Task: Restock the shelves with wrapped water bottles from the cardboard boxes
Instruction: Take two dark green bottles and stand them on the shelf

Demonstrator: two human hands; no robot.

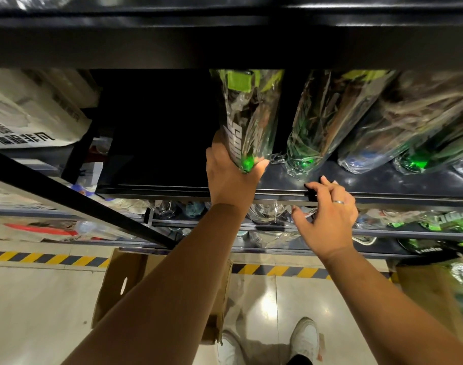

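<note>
Left hand (231, 177): grasping the foot of one wrapped water bottle (247, 119), thumb on its left side, fingers curled under its right. Right hand (330, 219): holding nothing, fingers loosely bent, fingertips at the front lip of the shelf (156, 189). Contact with the lip cannot be confirmed.

Governing relation: the held bottle lies ahead of and above the left hand. Its long axis runs up from the shelf deck toward the shelf above, with the lime-green cap end farthest from the hand. It appears upright or nearly so, though the wide lens prevents a firmer reading. Its foot is at the deck, just beside the neighbouring bottle (317, 119) on the right. The left hand is the nearer. The right hand sits lower, off to the bottle's right.

Count: one bottle in hand and at least three more in the row to its right, with another cut off by the frame edge. There are two boxes on the floor: an open cardboard box (130, 283) under the arms and a second cardboard box (430, 291) at far right, with wrapped stock showing.

Judgement: placing is near its end, with only the release outstanding.
</note>
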